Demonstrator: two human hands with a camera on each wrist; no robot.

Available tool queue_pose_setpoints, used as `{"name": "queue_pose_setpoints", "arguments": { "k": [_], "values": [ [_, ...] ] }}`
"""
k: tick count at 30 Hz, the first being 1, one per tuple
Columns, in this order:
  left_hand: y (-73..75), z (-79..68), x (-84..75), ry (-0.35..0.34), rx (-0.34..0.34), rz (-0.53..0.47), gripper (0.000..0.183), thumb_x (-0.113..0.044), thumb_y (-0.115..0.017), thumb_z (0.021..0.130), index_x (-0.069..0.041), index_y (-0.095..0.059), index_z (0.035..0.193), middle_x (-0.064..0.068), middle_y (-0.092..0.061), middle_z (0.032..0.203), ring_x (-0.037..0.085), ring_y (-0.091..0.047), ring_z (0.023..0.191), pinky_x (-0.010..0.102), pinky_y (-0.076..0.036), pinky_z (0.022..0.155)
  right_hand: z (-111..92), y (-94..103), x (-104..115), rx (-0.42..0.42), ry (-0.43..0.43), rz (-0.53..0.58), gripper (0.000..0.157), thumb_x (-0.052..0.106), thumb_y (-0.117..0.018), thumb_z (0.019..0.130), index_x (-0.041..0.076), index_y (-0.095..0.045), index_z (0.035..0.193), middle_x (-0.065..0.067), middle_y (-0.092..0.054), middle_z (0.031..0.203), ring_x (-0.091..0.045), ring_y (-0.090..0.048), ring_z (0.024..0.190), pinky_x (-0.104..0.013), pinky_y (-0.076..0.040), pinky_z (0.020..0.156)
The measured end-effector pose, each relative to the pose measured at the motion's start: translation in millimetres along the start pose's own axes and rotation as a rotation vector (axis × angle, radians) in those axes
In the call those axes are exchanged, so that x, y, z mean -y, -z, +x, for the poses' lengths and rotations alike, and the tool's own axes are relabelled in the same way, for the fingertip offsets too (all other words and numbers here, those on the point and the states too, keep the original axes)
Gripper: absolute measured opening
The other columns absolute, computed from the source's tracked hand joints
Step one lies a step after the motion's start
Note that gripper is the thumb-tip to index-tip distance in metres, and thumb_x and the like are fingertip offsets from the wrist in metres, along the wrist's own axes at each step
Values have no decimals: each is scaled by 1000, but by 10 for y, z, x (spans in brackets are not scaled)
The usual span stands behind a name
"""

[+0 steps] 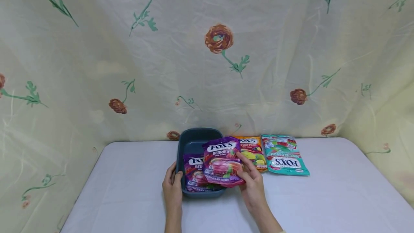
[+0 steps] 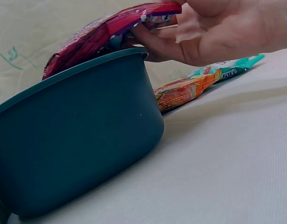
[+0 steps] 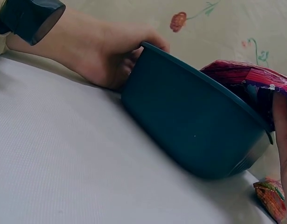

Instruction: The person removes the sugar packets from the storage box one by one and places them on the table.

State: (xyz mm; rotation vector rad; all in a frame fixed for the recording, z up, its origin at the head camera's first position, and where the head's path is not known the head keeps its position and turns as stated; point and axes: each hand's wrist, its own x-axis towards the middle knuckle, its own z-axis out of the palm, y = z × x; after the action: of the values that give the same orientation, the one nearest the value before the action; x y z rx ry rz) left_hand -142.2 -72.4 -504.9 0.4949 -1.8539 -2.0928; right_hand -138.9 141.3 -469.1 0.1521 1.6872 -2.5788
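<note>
My right hand (image 1: pixel 253 186) pinches a purple bag of Fox's Berries candy (image 1: pixel 223 163), its thumb and fingers at the bag's right side. That bag hangs tilted over the right rim of a dark teal plastic tub (image 1: pixel 200 194). At the tub's left side my left hand (image 1: pixel 172 186) grips the wall, thumb near the rim; the right wrist view shows this hand (image 3: pixel 110 53) at the tub's end. Inside the tub lies another purple Berries bag (image 1: pixel 194 173), partly covered by the held one. Whether more bags lie beneath it, I cannot tell.
Right of the tub, an orange Fox's Fruits bag (image 1: pixel 253 152) lies partly behind the held bag and my right hand. Beside it is a teal Fox's bag (image 1: pixel 286 155), upside down to me. A flowered cloth (image 1: pixel 258 82) hangs behind the white table (image 1: pixel 339 190).
</note>
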Motion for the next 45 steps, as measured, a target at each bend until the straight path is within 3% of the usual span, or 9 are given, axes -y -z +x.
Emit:
{"name": "queue_pose_setpoints", "arguments": {
  "k": [29, 45],
  "values": [
    [7, 15, 21, 2, 1, 6, 40, -14, -50, 93, -11, -53, 133, 13, -49, 141, 26, -42, 135, 41, -34, 111, -74, 162, -11, -6, -9, -44, 49, 10, -46, 95, 20, -40, 143, 6, -31, 150, -12, -43, 126, -21, -49, 96],
    [-1, 7, 17, 4, -3, 6, 40, -13, -50, 93, -12, -53, 133, 12, -49, 142, 25, -42, 135, 38, -35, 111, -113, 266, 8, -15, -4, -46, 51, 8, -45, 95, 19, -38, 144, 5, -29, 152, -7, -47, 124, -23, -49, 96]
  ]
}}
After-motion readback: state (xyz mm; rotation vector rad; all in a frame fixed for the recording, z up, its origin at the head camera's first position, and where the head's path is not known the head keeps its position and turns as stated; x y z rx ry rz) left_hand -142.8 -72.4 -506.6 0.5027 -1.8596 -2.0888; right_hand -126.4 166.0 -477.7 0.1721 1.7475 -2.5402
